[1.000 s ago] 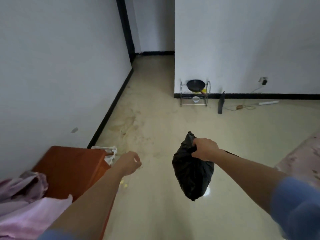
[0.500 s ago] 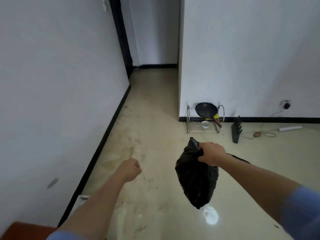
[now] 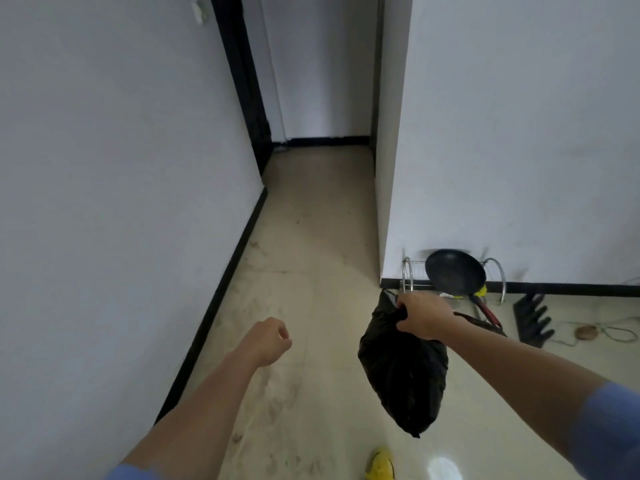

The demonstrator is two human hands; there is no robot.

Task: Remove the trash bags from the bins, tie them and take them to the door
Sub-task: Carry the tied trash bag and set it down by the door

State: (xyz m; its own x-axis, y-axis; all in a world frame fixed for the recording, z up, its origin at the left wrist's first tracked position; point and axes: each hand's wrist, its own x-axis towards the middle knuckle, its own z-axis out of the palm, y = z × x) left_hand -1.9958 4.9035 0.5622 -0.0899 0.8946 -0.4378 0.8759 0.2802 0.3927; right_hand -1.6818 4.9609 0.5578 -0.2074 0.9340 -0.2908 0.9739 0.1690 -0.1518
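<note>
The left hand [image 3: 268, 341] was curled into a loose, empty fist, probably just swinging free. To its right, the right hand [image 3: 420, 320] clenched the gathered neck of the black trash bag [image 3: 403, 375], which hung clear of the floor [image 3: 304, 237], apparently for carrying down the corridor.

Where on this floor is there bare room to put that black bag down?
The corridor floor ahead is bare, between the left wall's black skirting and the white wall corner. Right is crowded: dish rack, frying pan, black stand, cables.
</note>
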